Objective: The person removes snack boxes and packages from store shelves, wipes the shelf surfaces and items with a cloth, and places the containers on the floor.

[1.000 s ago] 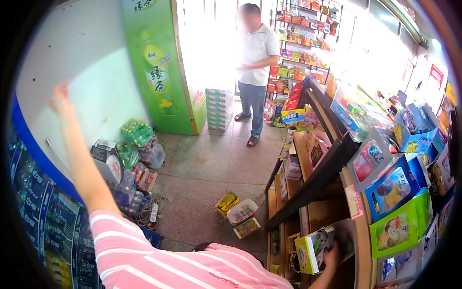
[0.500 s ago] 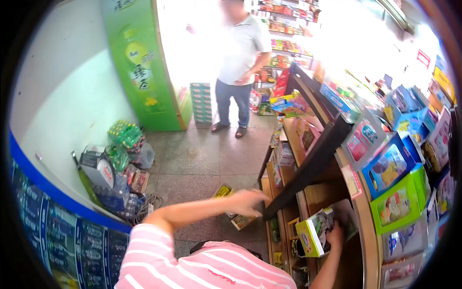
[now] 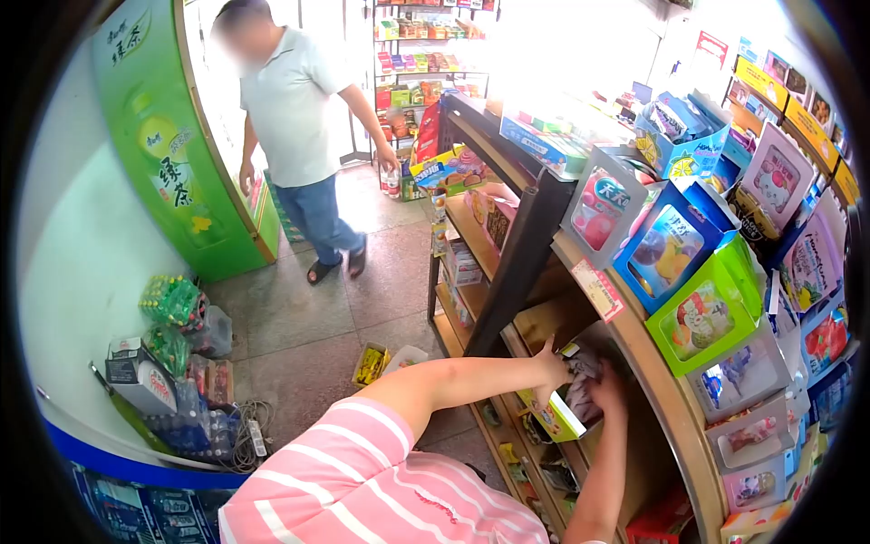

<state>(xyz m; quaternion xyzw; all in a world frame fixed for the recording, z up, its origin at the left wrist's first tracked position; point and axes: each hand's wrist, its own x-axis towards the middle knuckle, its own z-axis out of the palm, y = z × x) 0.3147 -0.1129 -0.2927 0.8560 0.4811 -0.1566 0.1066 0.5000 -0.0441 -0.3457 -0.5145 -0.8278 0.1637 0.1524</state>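
A yellow-green and white open carton (image 3: 564,419) sits tilted on the shelf in front of me, with small greyish packets (image 3: 581,374) inside. My left hand (image 3: 547,372) is at the carton's left side, its fingers closed over the edge. Reaching in from the right, my right hand (image 3: 607,392) is down among the packets with its fingers curled. Its fingertips are partly hidden, so how many packets they hold is unclear.
Bagged snacks in a green pack (image 3: 707,313) and others line the upper shelf (image 3: 625,313). A dark post (image 3: 521,263) rises left of the carton. Floor boxes (image 3: 372,364) and bundled bottles (image 3: 172,299) lie leftward. A person (image 3: 299,118) stands by the green cabinet (image 3: 163,163).
My left hand has moved from the air beside the post to the carton. My right hand stays in the carton. The view has turned right, and the other person has stepped toward the green cabinet.
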